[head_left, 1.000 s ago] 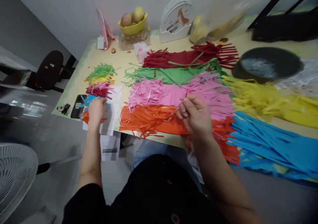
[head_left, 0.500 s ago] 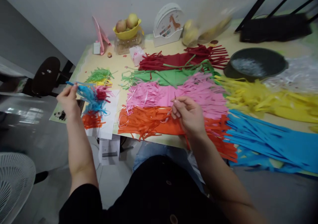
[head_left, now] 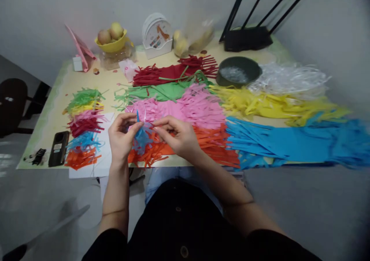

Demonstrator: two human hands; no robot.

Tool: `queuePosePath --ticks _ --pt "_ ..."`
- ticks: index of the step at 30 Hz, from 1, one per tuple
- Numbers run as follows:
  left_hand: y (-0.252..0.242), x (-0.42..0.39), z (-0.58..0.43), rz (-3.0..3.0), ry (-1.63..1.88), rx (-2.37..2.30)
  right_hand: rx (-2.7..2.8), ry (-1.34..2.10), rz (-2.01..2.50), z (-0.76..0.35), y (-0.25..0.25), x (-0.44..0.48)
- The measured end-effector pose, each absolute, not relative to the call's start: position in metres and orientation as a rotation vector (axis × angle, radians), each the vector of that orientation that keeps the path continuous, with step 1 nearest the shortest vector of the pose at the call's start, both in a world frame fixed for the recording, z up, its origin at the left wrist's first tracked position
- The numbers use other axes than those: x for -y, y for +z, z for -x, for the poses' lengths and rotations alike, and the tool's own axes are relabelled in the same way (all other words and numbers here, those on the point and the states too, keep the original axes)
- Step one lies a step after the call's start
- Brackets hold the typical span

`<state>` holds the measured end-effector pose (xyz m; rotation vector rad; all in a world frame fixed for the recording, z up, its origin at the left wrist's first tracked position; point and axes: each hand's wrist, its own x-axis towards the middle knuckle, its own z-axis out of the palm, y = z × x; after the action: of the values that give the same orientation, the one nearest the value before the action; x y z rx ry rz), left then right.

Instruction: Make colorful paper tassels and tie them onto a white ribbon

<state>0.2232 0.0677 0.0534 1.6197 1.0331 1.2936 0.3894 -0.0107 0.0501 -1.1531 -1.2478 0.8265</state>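
Note:
Between thumb and fingers, my left hand (head_left: 123, 135) pinches a blue fringed tassel (head_left: 142, 138), whose strips hang below and whose narrow end pokes up. Close beside it, my right hand (head_left: 177, 134) is closed in a pinch, with a thin dark strand just showing at its fingertips. Both hands are over the orange fringed strip (head_left: 208, 143) and the pink fringed strip (head_left: 199, 106). To the left, several small tassels lie in a column: green (head_left: 85, 98), dark red (head_left: 85, 126), blue (head_left: 83, 140) and orange (head_left: 82, 157) among them.
Green (head_left: 164, 90), red (head_left: 173, 73), yellow (head_left: 268, 105) and blue (head_left: 303, 141) fringed strips cover the table. Behind them stand a dark bowl (head_left: 251, 78), a router (head_left: 247, 39) and a yellow fruit bowl (head_left: 111, 45). A phone (head_left: 58, 149) lies near the front left edge.
My left hand has carried the blue tassel from the small tassels at the left to the middle, close to my right hand. The view has shifted toward the right.

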Motion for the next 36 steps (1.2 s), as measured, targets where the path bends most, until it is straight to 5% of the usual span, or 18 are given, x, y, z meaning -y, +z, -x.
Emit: queuePosePath --ticks 36 --pt "0.055 -0.043 -0.238 -2.101 1.371 -1.098 1.177 0.977 1.165 -0.396 0.045 0.01"
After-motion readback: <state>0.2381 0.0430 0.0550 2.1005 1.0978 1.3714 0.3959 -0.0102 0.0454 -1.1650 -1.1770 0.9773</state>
